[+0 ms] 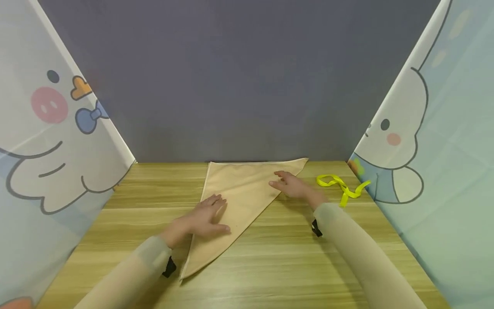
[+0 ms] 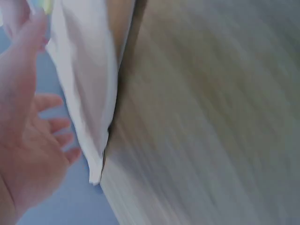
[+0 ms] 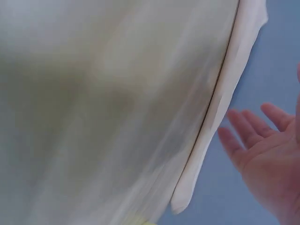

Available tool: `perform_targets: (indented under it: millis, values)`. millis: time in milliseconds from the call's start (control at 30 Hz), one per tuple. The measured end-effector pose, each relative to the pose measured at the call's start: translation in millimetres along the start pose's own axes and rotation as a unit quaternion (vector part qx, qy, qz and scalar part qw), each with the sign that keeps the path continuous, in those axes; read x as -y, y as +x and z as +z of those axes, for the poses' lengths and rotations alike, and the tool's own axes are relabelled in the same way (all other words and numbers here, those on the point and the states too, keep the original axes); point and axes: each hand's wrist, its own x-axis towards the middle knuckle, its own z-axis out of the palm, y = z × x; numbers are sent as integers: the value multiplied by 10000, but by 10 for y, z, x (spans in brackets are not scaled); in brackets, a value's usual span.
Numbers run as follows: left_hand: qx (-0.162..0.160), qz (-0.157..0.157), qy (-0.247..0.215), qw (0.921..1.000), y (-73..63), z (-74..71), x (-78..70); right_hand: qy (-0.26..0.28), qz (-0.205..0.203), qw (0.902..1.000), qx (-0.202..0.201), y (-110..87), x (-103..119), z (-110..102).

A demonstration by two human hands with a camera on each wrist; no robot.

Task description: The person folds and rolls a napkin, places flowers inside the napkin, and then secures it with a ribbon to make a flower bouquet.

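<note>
1. A cream cloth (image 1: 243, 193) lies on the worktop (image 1: 270, 257), its far edge along the foot of the plain grey backdrop (image 1: 247, 86). It forms a triangle with its square corner at the far left, one sharp point at the far right and another towards the near left. The long slanting edge faces near and right; soft, shallow creases cross the fabric, and a pale hem runs down the left side.
2. The left hand (image 1: 204, 219) is over the cloth's left part, palm down, fingers extended and thumb spread away from them, gripping nothing.
3. The right hand (image 1: 291, 185) is at the slanting edge towards the far right, fingers loosely extended, with nothing in its hold. The wrist views are blurred, so whether either palm actually touches the fabric is hard to say.
4. Right of that hand, a narrow, glossy yellow ribbon (image 1: 347, 193) lies in a loose loop with two flat tails.
5. The worktop has streaky, yellowish-brown wood grain. Slightly wrinkled side sheets with rounded cartoon animals stand at left (image 1: 27, 137) and right (image 1: 455, 141).
</note>
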Motion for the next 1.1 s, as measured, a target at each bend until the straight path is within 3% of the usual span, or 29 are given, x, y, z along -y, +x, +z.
perform_targets:
  millis: [167,367,633,833,1100]
  values:
    - [-649,272,-790,9944,-143,-77,156,424,-324,9985,-128,-183,193,245]
    - [-886,291,-1665,9816,-386,-161,264,909,-653,9935,-212,-456,472,537]
    - [-842,435,-1859,9780,-670,-175,373,1602,-831,9835,114,-727,846,851]
    - [-743,556,-2102,9732,-833,-171,385,1912,-963,9760,397,-783,1035,1062]
    - [-369,969,-2784,9549,-963,-168,439,2282,-1117,9644,731,-772,1238,1317]
